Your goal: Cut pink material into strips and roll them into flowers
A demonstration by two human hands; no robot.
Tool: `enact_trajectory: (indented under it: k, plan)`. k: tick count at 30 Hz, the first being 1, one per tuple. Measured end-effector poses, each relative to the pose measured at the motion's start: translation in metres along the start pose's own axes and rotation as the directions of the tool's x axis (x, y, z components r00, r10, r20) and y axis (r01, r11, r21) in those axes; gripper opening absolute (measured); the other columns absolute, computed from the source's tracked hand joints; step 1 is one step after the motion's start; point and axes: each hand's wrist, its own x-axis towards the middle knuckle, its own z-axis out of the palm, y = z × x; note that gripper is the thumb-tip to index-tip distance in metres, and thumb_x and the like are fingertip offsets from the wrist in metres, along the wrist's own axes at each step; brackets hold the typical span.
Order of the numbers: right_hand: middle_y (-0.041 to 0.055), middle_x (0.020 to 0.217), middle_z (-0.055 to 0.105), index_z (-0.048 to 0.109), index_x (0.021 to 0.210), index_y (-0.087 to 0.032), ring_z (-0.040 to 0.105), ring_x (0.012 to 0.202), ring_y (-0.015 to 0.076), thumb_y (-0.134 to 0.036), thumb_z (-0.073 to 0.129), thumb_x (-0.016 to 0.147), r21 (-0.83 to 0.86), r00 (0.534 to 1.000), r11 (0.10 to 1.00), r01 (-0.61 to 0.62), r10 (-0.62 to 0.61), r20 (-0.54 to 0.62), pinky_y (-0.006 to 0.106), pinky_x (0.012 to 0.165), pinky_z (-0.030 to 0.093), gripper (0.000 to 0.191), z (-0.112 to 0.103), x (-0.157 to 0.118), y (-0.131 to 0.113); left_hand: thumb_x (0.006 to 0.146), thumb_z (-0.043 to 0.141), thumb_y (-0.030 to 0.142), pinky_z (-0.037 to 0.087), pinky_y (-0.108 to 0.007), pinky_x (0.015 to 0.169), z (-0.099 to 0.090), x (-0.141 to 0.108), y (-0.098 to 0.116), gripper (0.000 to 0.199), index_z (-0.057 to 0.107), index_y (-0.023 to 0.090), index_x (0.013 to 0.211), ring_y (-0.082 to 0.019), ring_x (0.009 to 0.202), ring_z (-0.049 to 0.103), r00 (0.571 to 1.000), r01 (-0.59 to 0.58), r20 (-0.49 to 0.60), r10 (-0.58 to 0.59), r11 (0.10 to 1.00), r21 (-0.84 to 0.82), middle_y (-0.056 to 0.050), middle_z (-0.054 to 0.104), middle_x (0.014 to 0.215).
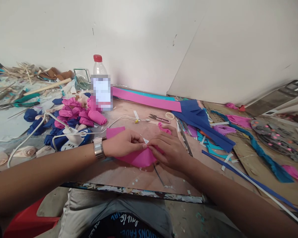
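Observation:
A bright pink strip (pixel 139 158) lies between my two hands, over the middle of the wooden board. My left hand (pixel 125 143), with a metal watch on its wrist, pinches the strip's upper edge between thumb and fingers. Just to the right, my right hand (pixel 167 148) has its fingertips closed on the same strip, nearly touching my left thumb. A small white piece (pixel 146 141) shows at the pinch. A pink curl (pixel 164 128) sticks out behind my right fingers; whether it joins the strip is hidden.
Pink and blue fabric flowers (pixel 71 110) and a white plug (pixel 73 137) with its cable are at left. Behind stand a red-capped bottle (pixel 99 67) and a lit phone (pixel 102 94). Small snips (pixel 160 119), a tape roll (pixel 169 115) and blue fabric (pixel 192 114) lie beyond my right hand.

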Motion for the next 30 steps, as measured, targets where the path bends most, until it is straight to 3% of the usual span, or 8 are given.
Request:
enact_trajectory:
  k: [11,17,23,30]
  plan:
    - [-0.0015,0.088,0.079,0.069,0.103,-0.023,0.069,0.081,0.0165,-0.014,0.063,0.102,0.028,0.999,0.998,0.050,-0.050,0.007,0.047,0.115,0.034,0.010,-0.005,0.003,-0.003,0.095,0.067,0.050,0.033,-0.022,0.056,0.000,-0.001,-0.004,0.038,0.073,0.012,0.088,-0.010,0.063,0.046,0.999,0.011,0.035,-0.012,1.000,0.022,0.001,0.063,0.072]
    - [-0.0007,0.088,0.079,0.070,0.098,-0.022,0.070,0.082,0.0172,-0.016,0.065,0.101,0.037,0.999,0.999,0.038,-0.038,-0.020,0.043,0.105,0.040,0.008,-0.005,0.004,-0.004,0.096,0.063,0.046,0.035,-0.023,0.058,0.000,-0.001,-0.002,0.035,0.070,0.013,0.085,-0.011,0.064,0.047,0.999,-0.042,0.006,0.042,0.994,0.103,0.002,0.060,0.069]
    - [-0.0024,0.086,0.079,0.070,0.099,-0.023,0.070,0.082,0.0176,-0.017,0.067,0.101,0.043,1.000,0.999,0.000,0.000,0.004,0.047,0.113,0.034,0.007,-0.003,0.003,-0.004,0.099,0.058,0.037,0.038,-0.025,0.062,0.004,-0.005,-0.001,0.030,0.072,0.014,0.085,-0.013,0.067,0.056,0.990,-0.084,-0.078,0.117,0.938,0.336,-0.001,0.069,0.073]
    - [-0.0010,0.089,0.080,0.068,0.098,-0.023,0.070,0.087,0.0192,-0.018,0.065,0.101,0.047,0.998,0.997,-0.054,0.052,0.029,0.046,0.110,0.033,0.007,0.001,0.000,-0.003,0.098,0.059,0.027,0.038,-0.029,0.068,0.011,-0.010,0.002,0.020,0.076,0.018,0.095,-0.018,0.076,0.067,0.962,-0.089,-0.143,0.233,0.761,0.643,-0.005,0.079,0.085]
